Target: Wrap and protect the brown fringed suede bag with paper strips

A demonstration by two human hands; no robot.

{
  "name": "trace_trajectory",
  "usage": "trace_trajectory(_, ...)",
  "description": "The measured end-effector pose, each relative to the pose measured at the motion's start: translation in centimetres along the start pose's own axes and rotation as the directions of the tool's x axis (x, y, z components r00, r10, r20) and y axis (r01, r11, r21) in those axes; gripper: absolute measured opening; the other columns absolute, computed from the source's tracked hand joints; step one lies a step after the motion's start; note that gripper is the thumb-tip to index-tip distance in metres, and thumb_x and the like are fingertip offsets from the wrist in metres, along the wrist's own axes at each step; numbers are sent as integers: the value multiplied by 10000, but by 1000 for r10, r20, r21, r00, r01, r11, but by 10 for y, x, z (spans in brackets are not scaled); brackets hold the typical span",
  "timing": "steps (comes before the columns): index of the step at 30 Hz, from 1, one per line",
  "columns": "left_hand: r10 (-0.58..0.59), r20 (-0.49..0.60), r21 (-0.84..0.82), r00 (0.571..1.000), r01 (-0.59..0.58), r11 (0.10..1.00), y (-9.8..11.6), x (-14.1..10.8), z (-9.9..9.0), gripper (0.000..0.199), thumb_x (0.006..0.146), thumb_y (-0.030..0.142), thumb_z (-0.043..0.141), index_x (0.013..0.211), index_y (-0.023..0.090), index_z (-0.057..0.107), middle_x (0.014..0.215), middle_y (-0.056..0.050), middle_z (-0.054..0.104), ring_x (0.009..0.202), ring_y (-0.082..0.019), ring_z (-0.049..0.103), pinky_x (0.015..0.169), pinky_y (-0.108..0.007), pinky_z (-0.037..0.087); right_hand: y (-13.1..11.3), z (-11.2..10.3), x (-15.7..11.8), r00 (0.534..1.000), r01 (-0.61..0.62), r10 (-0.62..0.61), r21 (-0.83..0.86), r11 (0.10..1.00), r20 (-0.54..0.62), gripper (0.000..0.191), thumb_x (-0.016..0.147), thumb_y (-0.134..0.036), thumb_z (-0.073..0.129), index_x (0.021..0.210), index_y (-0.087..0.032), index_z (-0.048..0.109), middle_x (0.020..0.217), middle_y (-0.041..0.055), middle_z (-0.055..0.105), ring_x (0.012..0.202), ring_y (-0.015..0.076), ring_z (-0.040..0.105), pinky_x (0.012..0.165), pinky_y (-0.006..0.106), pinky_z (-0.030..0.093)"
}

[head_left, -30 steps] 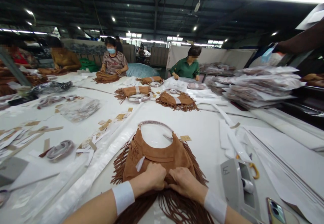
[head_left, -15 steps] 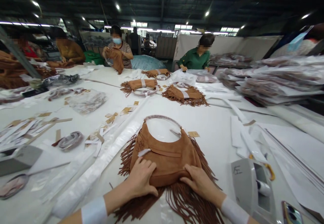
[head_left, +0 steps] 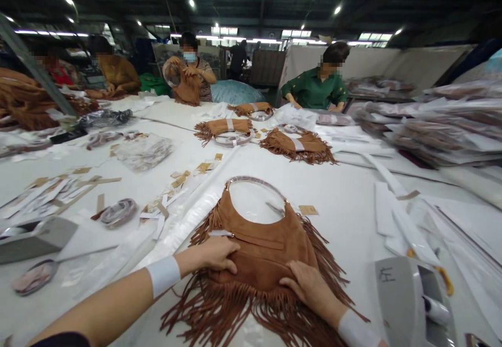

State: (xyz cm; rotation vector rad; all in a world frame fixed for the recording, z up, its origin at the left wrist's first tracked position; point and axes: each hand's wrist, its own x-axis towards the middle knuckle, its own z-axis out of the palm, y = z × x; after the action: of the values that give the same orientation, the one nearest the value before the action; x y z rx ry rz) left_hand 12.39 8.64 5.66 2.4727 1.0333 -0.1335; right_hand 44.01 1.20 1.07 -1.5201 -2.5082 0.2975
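A brown suede fringed handbag (head_left: 259, 255) lies on the white table in front of me, its wrapped handle (head_left: 257, 180) curving away from me. My left hand (head_left: 219, 255) rests on the bag's left side, fingers and thumb apart, just below a zip pull with a pale wrapping (head_left: 220, 233). At the lower right, my right hand (head_left: 309, 284) has its thumb and fingers closed on the bag's body. Long fringe (head_left: 212, 310) spreads over the near edge and both sides. A tan tag (head_left: 308, 210) lies beside the handle's right end.
Strapped fringed bags (head_left: 296, 146) lie farther up the table. Grey tape dispensers (head_left: 411, 300) stand at right and left. Loose tags (head_left: 180, 180) and a coiled strap (head_left: 118, 212) lie left. Wrapped bags (head_left: 463, 122) are piled at right. Co-workers are across the table.
My left hand has moved up from the bag's bottom edge onto its left side. The bottom fringe now hangs more openly toward me. The view has shifted slightly left.
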Motion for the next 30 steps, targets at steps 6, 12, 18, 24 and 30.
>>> trace_trajectory(6,-43,-126,-4,991,43,999,13,-23,28,184,888,390,533,900,206,541,922,-40,668,922,-225,622,792,-297,445,-5,-17,2,999,42,-42,54,998,11,235,933,-400,497,841,-187,538,826,60,597,775,211,585,684,330,483)
trace_trajectory(12,-131,-26,34,991,132,991,24,-17,20,184,812,371,595,870,197,599,921,-90,687,890,-284,651,765,-352,486,-39,-46,-3,1000,-6,5,122,993,8,479,869,-191,553,1324,-242,409,1196,94,529,1083,243,519,938,414,448)
trace_trajectory(18,-144,-4,70,990,144,987,46,-19,14,243,771,208,540,1000,162,608,939,-143,684,883,-313,659,758,-397,505,-70,-49,4,995,-71,70,7,997,77,671,634,-280,824,1219,-229,500,1109,92,536,1020,308,512,875,457,447)
trace_trajectory(24,-137,-84,1,987,138,990,87,-22,7,608,729,605,612,1180,202,550,995,-144,681,940,-360,641,850,-513,483,-83,-47,6,995,-27,40,-134,991,94,529,638,-247,723,1120,-191,512,1130,121,531,1029,334,492,874,490,410)
trace_trajectory(30,-88,13,86,996,87,993,97,8,12,229,777,217,535,942,137,673,888,-178,697,847,-338,670,755,-489,529,-77,-30,12,972,-9,60,-217,976,229,264,702,-65,505,934,-188,538,921,83,636,849,261,585,767,397,446)
